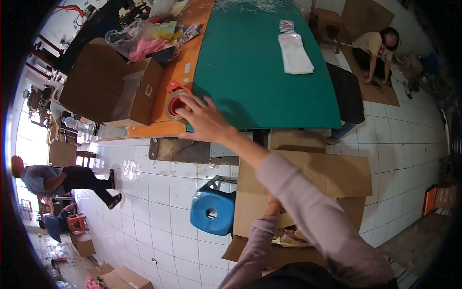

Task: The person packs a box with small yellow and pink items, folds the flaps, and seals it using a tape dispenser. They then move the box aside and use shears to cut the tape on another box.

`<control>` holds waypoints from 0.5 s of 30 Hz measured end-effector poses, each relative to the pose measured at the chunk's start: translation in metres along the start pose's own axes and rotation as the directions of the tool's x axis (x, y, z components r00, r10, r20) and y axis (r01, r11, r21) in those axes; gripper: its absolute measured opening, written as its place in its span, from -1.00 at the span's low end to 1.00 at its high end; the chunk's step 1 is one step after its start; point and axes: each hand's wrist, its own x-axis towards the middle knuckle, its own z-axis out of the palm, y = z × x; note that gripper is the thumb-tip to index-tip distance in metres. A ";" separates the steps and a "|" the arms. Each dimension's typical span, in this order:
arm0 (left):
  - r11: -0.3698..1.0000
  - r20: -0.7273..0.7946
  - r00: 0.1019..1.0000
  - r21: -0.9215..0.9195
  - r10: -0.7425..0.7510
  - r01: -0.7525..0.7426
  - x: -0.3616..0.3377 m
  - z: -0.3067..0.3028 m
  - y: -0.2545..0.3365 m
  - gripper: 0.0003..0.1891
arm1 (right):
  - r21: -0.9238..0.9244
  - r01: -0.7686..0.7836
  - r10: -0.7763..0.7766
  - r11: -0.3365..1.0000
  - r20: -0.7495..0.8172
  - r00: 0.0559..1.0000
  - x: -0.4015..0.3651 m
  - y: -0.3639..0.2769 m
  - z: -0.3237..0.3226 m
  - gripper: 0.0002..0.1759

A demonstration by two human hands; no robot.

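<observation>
My right hand (206, 119) reaches over the front left corner of the table with its fingers spread. Its fingertips are right at a roll of tape (169, 107) with a red core, which sits in a red tape dispenser (173, 85). My left hand (273, 206) is down at an open cardboard box (252, 192) in front of me, by its flap. The right sleeve covers part of that hand, so its fingers are hidden. Yellowish packets (292, 238) show inside the box.
A green mat (260, 72) covers the table, with clear plastic sleeves (295, 54) on it. An open carton (139, 94) stands left of the tape. A blue stool (211, 212) is beside the box. One person (67, 179) stands at left; another (375, 50) crouches at right.
</observation>
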 end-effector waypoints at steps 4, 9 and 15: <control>0.641 -0.023 0.996 0.764 -0.084 0.072 0.007 0.002 0.046 -0.41 | -0.145 -0.299 0.320 0.943 0.158 0.934 0.017 0.006 0.052 -0.56; 0.244 0.016 0.963 0.968 -0.270 0.053 0.002 -0.004 0.102 -0.40 | -0.017 -0.060 0.062 0.998 0.123 0.990 -0.040 0.054 0.003 -0.67; 0.390 -0.047 0.988 0.921 0.149 -0.015 0.004 0.000 0.070 -0.42 | -0.257 0.003 0.043 0.966 0.176 0.983 -0.101 0.103 -0.123 -0.49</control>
